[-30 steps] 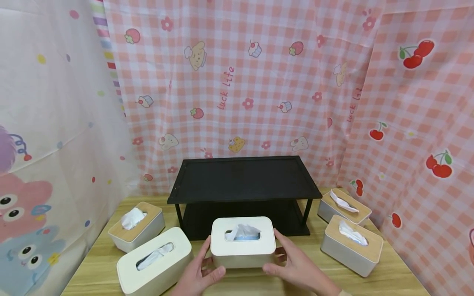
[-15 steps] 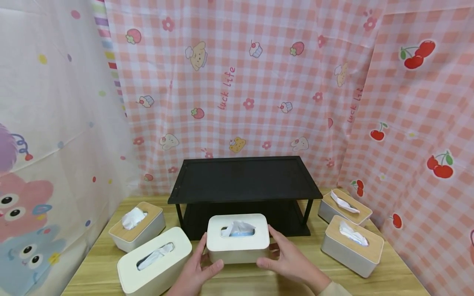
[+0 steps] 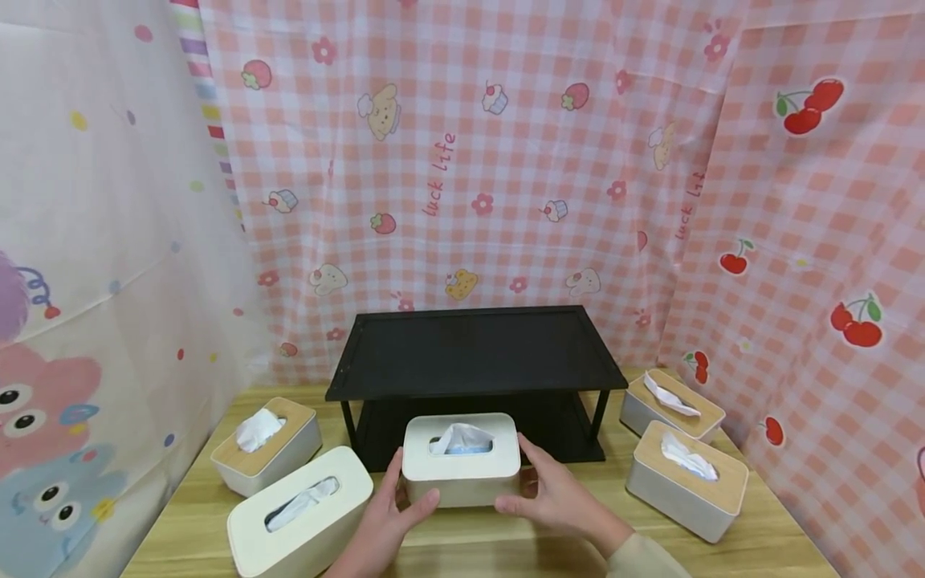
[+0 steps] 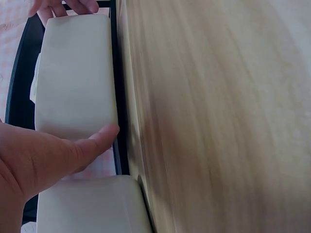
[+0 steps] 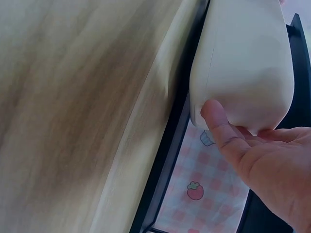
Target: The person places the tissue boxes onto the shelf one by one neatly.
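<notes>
Off-white plastic-looking tissue box [image 3: 461,472] sitting right between two bare hands, that's the main thing here. The left hand [image 3: 383,526] has its left end and the right hand [image 3: 560,498] has its right end, thumbs on the near face and the other fingers wrapped round towards the ends, so both hands are clamped on it. In the wrist views each thumb presses near a lower corner. The box looks pretty level, lid up, with a tissue [image 3: 466,437] poking out of the slot between the two sets of fingers. Can't tell if its underside touches anything. Just past the fingertips there's a black two-tier shelf [image 3: 473,353], and the box overlaps the front of its lower deck from the head view. Right beside the left fingers, on their outer side, is a second white box [image 3: 303,526], set at an angle, and farther out past it a wood-lidded box [image 3: 278,449]. Well off to the right of the right fingers are two more with wooden lids, a nearer box [image 3: 682,498] and a farther box [image 3: 686,391] just behind it. Wood-grain table [image 3: 462,558] under the hands, pink checked curtain [image 3: 506,241] way beyond the fingers.
</notes>
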Demonstrator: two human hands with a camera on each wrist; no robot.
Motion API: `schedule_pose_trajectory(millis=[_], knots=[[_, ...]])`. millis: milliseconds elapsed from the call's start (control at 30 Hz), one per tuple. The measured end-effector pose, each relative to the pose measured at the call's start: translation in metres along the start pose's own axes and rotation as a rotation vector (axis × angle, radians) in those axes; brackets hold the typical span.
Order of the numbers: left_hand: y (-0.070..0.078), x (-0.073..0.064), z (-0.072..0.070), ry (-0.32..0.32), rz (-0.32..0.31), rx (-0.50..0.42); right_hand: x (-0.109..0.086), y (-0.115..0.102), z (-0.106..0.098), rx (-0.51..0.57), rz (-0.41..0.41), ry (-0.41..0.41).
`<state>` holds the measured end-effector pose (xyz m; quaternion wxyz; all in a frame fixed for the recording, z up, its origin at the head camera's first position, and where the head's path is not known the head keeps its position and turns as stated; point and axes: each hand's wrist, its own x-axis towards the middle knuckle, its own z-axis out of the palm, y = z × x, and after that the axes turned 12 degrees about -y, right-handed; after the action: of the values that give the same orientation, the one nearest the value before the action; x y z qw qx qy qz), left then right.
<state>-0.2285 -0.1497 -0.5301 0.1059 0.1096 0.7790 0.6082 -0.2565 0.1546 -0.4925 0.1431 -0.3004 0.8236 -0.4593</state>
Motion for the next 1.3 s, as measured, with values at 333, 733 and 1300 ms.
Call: schedule_pose_trajectory(millis=[333, 733, 1300], knots=[[0.027, -0.001, 0.003, 0.028, -0.087, -0.116, 0.011, 0.004, -0.001, 0.015, 0.038, -0.02], [0.03, 0.008, 0.001, 0.05, -0.075, -0.138, 0.022, 0.008, -0.001, 0.006, 0.077, -0.011], [0.02, 0.008, 0.018, 0.155, -0.012, -0.075, 0.02, 0.014, 0.001, 0.118, 0.061, -0.01]])
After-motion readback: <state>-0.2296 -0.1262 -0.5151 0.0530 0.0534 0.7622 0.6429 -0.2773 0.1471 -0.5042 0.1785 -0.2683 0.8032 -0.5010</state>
